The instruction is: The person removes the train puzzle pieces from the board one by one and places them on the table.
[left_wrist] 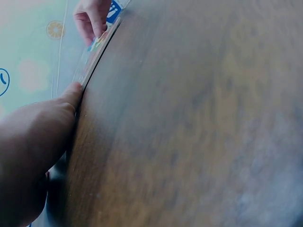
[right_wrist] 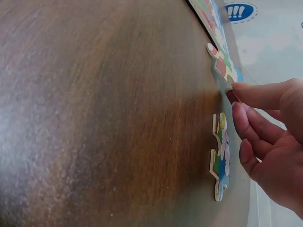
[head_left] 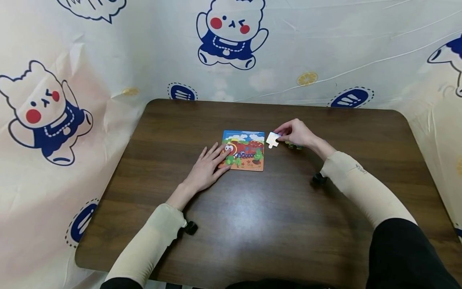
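A jigsaw puzzle board with a red cartoon train, clouds and green cacti lies flat near the table's middle. My left hand rests on its left side with straight fingers spread over the edge; the left wrist view catches the board edge-on. Just right of the board, my right hand pinches a puzzle piece, which looks whitish from above. In the right wrist view, thumb and fingertips meet at the near end of this piece. More colourful puzzle pieces lie beside and partly under the right hand.
The brown wooden table has rounded corners. Behind and beside it hangs a pale cloth printed with cartoon bears. Each wrist carries a small black camera, such as the one at the left wrist.
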The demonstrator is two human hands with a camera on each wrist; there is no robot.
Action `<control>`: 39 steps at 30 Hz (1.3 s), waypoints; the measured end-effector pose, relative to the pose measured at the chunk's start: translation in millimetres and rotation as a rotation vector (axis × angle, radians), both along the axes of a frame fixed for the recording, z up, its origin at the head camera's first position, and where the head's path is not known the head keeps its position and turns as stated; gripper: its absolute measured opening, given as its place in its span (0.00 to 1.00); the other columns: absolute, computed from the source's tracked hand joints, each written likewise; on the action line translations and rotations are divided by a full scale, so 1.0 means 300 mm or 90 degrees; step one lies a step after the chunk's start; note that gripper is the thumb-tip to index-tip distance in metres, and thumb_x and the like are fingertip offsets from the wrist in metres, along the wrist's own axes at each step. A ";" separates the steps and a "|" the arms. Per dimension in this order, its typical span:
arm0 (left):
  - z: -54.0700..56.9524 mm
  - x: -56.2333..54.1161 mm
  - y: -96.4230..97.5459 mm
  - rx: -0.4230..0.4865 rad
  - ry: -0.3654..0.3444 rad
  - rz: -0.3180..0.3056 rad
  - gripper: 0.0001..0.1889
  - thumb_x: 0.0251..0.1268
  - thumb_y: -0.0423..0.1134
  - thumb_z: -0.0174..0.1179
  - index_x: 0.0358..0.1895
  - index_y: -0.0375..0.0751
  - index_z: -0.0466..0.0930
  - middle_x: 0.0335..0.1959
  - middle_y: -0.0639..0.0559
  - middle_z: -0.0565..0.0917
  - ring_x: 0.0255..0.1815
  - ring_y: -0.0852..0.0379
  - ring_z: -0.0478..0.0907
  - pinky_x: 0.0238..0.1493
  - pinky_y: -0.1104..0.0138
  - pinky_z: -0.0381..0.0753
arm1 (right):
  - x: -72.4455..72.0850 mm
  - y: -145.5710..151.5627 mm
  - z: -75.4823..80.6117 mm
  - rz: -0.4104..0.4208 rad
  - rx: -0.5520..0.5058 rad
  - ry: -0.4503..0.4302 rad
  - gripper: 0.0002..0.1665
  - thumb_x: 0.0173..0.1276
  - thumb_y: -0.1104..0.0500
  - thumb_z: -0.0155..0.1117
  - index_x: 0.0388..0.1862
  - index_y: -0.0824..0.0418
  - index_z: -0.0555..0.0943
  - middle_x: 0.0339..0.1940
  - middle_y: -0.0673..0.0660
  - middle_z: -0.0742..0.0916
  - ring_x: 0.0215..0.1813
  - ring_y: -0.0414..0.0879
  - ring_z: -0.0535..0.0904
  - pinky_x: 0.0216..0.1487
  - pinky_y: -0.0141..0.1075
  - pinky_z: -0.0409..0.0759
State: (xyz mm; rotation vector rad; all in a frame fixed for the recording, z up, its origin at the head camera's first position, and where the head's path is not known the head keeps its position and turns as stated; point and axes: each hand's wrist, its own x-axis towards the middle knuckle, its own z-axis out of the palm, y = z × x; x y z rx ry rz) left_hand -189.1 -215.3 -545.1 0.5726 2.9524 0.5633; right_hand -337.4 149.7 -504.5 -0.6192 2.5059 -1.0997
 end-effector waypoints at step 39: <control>0.003 -0.003 0.003 -0.008 -0.006 0.002 0.36 0.87 0.60 0.55 0.90 0.58 0.59 0.93 0.50 0.56 0.95 0.44 0.47 0.94 0.40 0.42 | 0.032 0.016 0.012 -0.047 -0.064 -0.015 0.18 0.78 0.65 0.72 0.63 0.72 0.88 0.49 0.70 0.94 0.46 0.50 0.91 0.42 0.23 0.80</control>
